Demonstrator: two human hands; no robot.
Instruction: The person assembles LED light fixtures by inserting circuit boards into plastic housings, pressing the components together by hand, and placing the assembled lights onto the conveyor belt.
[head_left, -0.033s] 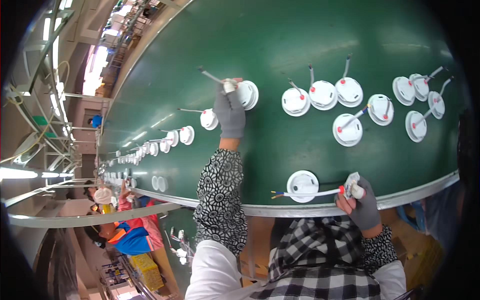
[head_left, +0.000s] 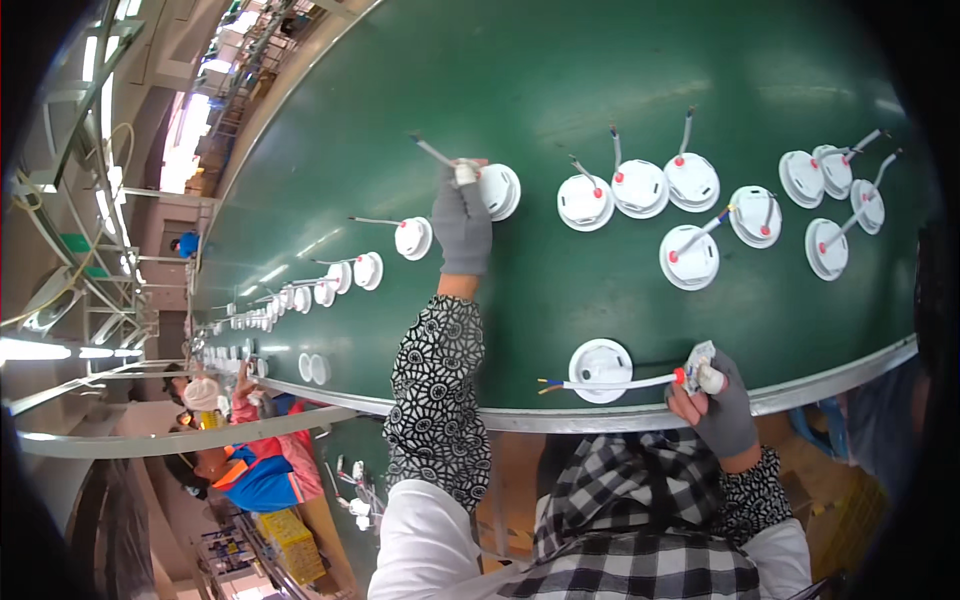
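Observation:
My left hand point(head_left: 463, 225), in a grey glove with bare fingertips, reaches across the green surface point(head_left: 560, 290). Its fingers close on a round white lamp housing point(head_left: 500, 192), whose grey cable point(head_left: 432, 150) sticks out to the left. By the near edge my right hand point(head_left: 722, 408), gloved alike, is closed round a white cable assembly point(head_left: 704, 368) with a red collar. From that collar a white cable point(head_left: 625, 385) runs left to bare coloured wire ends. This cable passes in front of an open white housing point(head_left: 601, 358) lying on the surface.
Several white housings with cables stand to the right, among them one housing point(head_left: 689, 258). A row of similar housings point(head_left: 325, 292) recedes at the left. A metal rail point(head_left: 640, 424) edges the near side. Another person point(head_left: 265, 475) is at the far left.
My left hand has shifted slightly right with its lamp housing. The view has turned a little, moving the other housings slightly left; my right hand keeps its hold.

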